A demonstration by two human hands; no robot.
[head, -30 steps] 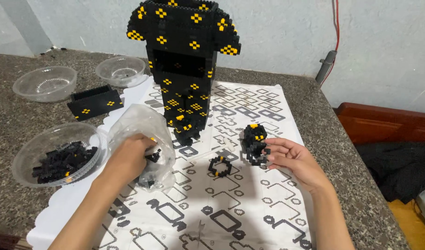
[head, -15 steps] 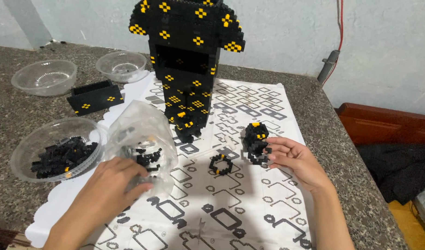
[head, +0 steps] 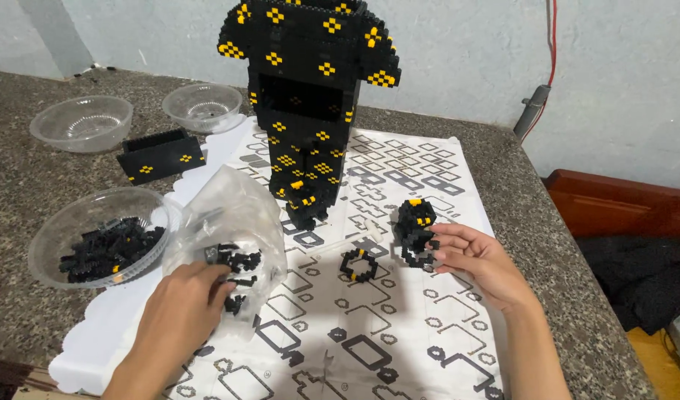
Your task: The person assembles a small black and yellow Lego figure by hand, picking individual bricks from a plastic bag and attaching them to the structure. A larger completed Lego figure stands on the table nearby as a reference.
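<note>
The desk (head: 29, 296) is a speckled stone surface carrying a white patterned sheet (head: 399, 348). At the far centre of the sheet stands the tall black-and-yellow brick model (head: 306, 96), upright. To its left lie a black brick panel (head: 161, 155) and two empty clear bowls (head: 81, 122), well apart from the hands. At near left, a clear bowl of loose black bricks (head: 103, 241) touches a clear plastic bag (head: 232, 222) that holds more loose bricks. The left hand (head: 181, 311) rests at the near side of the bag, fingers (head: 218, 285) curled among the bricks at its mouth; whether a brick is pinched cannot be told. The right hand (head: 477, 263) grips the small round brick assembly (head: 416, 231) between fingers and thumb, just left of the palm. A small brick ring (head: 358, 264) lies flat between the hands, nearer the right hand, to the near left of the assembly.
</note>
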